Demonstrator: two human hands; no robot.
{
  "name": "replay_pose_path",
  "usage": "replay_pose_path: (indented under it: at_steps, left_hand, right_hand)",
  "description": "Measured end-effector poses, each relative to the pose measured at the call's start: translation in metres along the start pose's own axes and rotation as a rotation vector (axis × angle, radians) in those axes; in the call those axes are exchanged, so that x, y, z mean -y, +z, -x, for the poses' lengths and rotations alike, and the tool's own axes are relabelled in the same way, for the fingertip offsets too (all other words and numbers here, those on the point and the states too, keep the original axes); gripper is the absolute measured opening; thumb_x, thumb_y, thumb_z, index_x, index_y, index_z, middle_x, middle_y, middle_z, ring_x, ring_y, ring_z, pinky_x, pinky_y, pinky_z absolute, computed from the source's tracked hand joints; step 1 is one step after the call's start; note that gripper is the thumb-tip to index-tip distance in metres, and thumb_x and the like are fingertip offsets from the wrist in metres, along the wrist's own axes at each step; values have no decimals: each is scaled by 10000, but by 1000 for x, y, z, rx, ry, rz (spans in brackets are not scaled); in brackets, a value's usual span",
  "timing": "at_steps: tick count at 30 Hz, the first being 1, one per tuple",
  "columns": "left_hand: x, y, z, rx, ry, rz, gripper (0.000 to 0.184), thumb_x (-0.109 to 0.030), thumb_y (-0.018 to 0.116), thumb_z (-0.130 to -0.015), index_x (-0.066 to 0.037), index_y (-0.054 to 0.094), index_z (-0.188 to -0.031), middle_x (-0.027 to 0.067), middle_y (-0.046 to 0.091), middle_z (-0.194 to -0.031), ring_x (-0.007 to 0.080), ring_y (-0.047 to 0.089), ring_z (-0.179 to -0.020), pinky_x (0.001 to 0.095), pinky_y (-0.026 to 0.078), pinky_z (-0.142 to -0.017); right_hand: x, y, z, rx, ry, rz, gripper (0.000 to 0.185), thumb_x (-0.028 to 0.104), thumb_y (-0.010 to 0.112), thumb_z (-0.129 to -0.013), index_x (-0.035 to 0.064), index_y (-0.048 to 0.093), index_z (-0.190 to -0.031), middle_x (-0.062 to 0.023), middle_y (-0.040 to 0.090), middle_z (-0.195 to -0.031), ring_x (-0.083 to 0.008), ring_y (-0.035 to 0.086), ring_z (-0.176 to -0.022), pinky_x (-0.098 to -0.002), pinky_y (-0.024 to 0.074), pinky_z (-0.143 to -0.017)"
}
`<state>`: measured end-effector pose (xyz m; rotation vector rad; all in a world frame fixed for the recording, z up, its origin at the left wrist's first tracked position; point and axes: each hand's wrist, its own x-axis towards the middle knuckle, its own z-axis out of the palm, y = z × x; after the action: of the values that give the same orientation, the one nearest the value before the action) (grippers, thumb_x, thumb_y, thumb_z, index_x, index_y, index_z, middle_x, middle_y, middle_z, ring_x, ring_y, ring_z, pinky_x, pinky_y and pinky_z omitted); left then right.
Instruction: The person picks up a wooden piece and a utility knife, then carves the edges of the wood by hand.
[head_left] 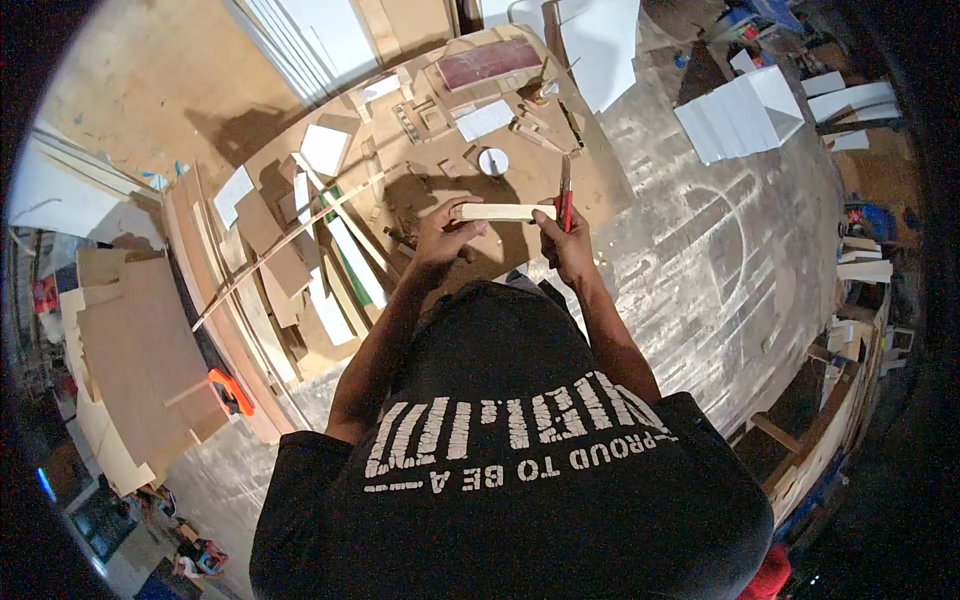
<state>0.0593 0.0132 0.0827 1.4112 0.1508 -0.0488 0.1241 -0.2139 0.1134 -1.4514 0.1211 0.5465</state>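
Between my two hands is a short, pale strip of wood (pixel 505 212), held level above the worktable. My left hand (pixel 447 238) closes its fingers around the strip's left end. The right end is pinched by my right hand (pixel 568 248), which also grips a slim red-handled tool (pixel 566 203) with its narrow tip pointing away from me. The tool's exact kind is too small to tell. Beyond the strip, a white round object (pixel 493 161) stands on the brown tabletop (pixel 590 165), with small wood blocks (pixel 430 115) farther back.
Long wooden strips (pixel 290 245) and board offcuts lie across the table's left side. A dark red slab (pixel 488 64) is at the back. An orange saw handle (pixel 232 392) juts out at the lower left. White panels (pixel 740 115) stand on the concrete floor at right.
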Motion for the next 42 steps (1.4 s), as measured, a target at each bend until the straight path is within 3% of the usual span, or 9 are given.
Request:
replay_pose_path:
  at_steps: [3, 9, 14, 21, 24, 30, 36, 39, 42]
  left_hand:
    - [-19, 8, 1, -21, -254, 119, 408, -99, 667, -947, -71, 554, -1339, 48, 657, -1086, 141, 640, -981, 324, 565, -735]
    - [9, 20, -11, 68, -320, 749, 375, -173, 636, -986, -69, 549, -1335, 57, 629, -1204, 180, 600, -1128, 418, 545, -908]
    - [6, 30, -18, -60, -392, 625, 336, -235, 588, -1018, -53, 562, -1299, 68, 634, -1185, 201, 641, -1057, 405, 555, -895]
    - [-15, 38, -20, -57, -376, 495, 317, -289, 540, -1041, -18, 579, -1201, 59, 649, -1035, 185, 674, -949, 352, 578, -795]
    - [-11, 36, -18, -17, -313, 498, 323, -312, 504, -1054, -13, 582, -1146, 56, 646, -961, 167, 664, -877, 332, 564, -736]
    - [-4, 32, -21, 33, -203, 396, 248, -278, 495, -1043, -46, 585, -1057, 33, 602, -814, 122, 582, -699, 284, 471, -597]
    - [-14, 33, -16, 6, -358, 427, 232, -296, 624, -976, -69, 622, -1026, 41, 623, -885, 164, 616, -716, 298, 523, -665]
    - [-20, 41, -11, -32, -60, 45, 244, -312, 634, -962, -71, 592, -972, -1, 550, -738, 94, 521, -594, 260, 422, -517]
    - [-29, 41, -17, -21, -259, 75, 234, -298, 634, -963, -69, 589, -946, -15, 524, -690, 80, 488, -545, 250, 395, -476]
  right_hand:
    - [3, -2, 16, -57, -5, 129, 270, 211, 767, -881, 65, 610, -1045, 27, 573, -731, -42, 446, -522, -233, 358, -448]
    - [-14, 4, 28, -48, -155, 285, 302, 164, 811, -832, 37, 602, -1009, -6, 608, -871, -98, 528, -797, -262, 449, -726]
    - [-9, 2, 33, 97, -76, 369, 278, 243, 747, -903, 38, 614, -1035, -2, 606, -878, -88, 513, -800, -257, 438, -717]
    - [-3, -12, 19, 139, 76, 159, 440, 418, 451, -1058, 20, 616, -1144, -20, 623, -908, -123, 547, -848, -276, 451, -778]
    - [-11, -8, 5, 157, -250, 369, 380, 383, 496, -1048, 50, 621, -1182, 2, 553, -745, -111, 467, -580, -290, 401, -537]
    - [20, -1, -1, 158, -428, 929, 354, 375, 564, -999, 60, 641, -1142, -195, 684, -913, -345, 679, -781, -406, 524, -691]
    - [22, -5, -10, 171, -489, 1049, 411, 442, 537, -987, 75, 647, -1138, -185, 688, -938, -397, 682, -827, -478, 540, -725]
    - [20, -6, -13, 159, -534, 1091, 426, 459, 535, -985, 78, 640, -1145, -176, 687, -923, -393, 684, -817, -481, 543, -711]
    - [20, -5, -14, 137, -542, 1120, 434, 475, 534, -982, 91, 632, -1157, -168, 691, -924, -385, 689, -788, -485, 546, -679]
